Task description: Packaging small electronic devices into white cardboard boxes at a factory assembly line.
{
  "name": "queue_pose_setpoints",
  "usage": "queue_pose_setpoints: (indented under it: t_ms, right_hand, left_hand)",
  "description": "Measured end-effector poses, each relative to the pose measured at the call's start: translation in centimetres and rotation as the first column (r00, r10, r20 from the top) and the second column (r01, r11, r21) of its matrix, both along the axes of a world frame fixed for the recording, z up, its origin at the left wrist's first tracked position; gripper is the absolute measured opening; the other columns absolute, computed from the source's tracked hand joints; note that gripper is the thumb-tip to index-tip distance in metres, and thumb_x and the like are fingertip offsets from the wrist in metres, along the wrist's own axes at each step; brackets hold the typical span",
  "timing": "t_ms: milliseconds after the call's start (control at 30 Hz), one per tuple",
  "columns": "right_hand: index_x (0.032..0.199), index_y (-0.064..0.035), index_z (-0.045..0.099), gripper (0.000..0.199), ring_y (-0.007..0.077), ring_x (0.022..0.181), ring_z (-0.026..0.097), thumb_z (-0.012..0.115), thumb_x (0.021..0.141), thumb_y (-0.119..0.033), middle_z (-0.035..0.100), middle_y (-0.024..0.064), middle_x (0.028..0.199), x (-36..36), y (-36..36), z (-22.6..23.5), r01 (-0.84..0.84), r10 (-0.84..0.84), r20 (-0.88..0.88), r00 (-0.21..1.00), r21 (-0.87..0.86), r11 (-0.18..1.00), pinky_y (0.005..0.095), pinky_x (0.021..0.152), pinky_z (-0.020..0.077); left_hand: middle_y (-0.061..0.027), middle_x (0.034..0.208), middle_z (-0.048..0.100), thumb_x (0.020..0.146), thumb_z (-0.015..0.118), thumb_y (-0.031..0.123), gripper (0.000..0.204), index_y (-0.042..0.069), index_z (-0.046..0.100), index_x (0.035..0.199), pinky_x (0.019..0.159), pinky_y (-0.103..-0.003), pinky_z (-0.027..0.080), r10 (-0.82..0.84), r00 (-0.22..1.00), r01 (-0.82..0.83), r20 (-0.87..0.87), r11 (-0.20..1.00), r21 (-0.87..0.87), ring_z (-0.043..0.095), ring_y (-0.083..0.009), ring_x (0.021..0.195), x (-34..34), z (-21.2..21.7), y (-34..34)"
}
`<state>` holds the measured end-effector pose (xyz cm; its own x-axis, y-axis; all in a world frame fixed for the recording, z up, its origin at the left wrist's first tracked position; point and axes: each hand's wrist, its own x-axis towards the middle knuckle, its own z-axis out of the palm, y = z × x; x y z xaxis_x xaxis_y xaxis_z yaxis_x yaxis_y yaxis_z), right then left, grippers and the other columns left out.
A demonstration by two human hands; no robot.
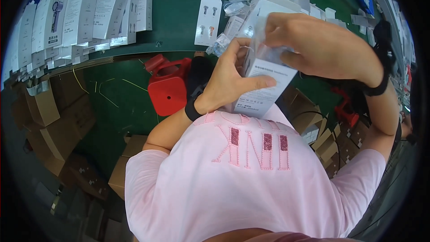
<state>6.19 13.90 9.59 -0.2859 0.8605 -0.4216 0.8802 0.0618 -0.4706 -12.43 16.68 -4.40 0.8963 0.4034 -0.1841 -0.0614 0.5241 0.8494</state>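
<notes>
My left hand (233,78) grasps a tilted white box (264,90) between thumb and fingers before my chest, near the green desk (174,13), while my right hand (309,45) arches over its upper end. Some right fingertips are hidden, so I cannot tell what they grip. Small dark print marks the box's near face.

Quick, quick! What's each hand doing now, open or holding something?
Left hand: closed, holding a white box.
Right hand: at the box's upper end, fingertips partly hidden; open or closed cannot be told.
</notes>
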Motion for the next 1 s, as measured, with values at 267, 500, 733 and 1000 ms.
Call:
queue_pose_setpoints:
  t_ms: [267, 500, 733, 1000]
  right_hand:
    - [0.098, 0.0058, 0.062, 0.031, 0.0226, 0.059, 0.053, 0.067, 0.073, -0.013, 0.062, 0.0123, 0.073, -0.9, 2.2, 0.2, -0.122, 0.078, -0.095, 0.992, -0.856, 0.502, 0.0327, 0.059, 0.0479]
    - [0.123, -0.0028, 0.060, 0.033, 0.0188, 0.102, 0.064, 0.055, 0.090, -0.008, 0.066, 0.0121, 0.115, 3.1, -5.8, 6.0, 0.656, -0.592, -0.373, 0.714, 0.061, 0.753, 0.0342, 0.092, 0.0499]
    - [0.132, 0.0019, 0.047, 0.062, 0.0186, 0.115, 0.055, 0.073, 0.081, -0.020, 0.056, 0.0109, 0.128, -0.8, -12.8, -6.8, 0.761, -0.787, -0.606, -0.117, -0.564, 0.322, 0.0334, 0.100, 0.0405]
    - [0.129, 0.0013, 0.056, 0.052, 0.0248, 0.121, 0.054, 0.060, 0.091, -0.034, 0.055, 0.0170, 0.133, 0.9, -20.1, -7.1, 0.900, -0.609, -0.777, 0.159, -0.139, 0.413, 0.0349, 0.100, 0.0419]
  left_hand:
    - [-0.0151, 0.111, 0.056, 0.064, 0.089, 0.020, 0.083, 0.001, 0.038, 0.127, 0.085, -0.031, 0.049, -0.112, 0.994, 0.108, 0.003, 0.965, 0.237, 0.059, -0.0201, 0.099, 0.9, 0.3, -0.3]
    - [-0.0183, 0.117, 0.054, 0.067, 0.087, 0.027, 0.095, 0.008, 0.025, 0.137, 0.084, -0.035, 0.050, 0.041, 0.988, -0.035, 0.146, 0.998, -0.044, 0.059, -0.0243, 0.103, 1.4, 1.2, 0.6]
    - [-0.0109, 0.119, 0.053, 0.076, 0.080, 0.030, 0.074, 0.011, 0.045, 0.139, 0.091, -0.033, 0.044, -0.295, 0.929, 0.149, 0.223, 0.850, 0.506, 0.053, -0.0243, 0.108, 3.3, 0.5, -0.5]
    - [-0.0122, 0.114, 0.055, 0.084, 0.072, 0.028, 0.055, 0.005, 0.050, 0.129, 0.083, -0.031, 0.050, -0.512, 0.857, 0.482, 0.062, 0.837, 0.260, 0.057, -0.0220, 0.102, 7.9, 0.3, -4.3]
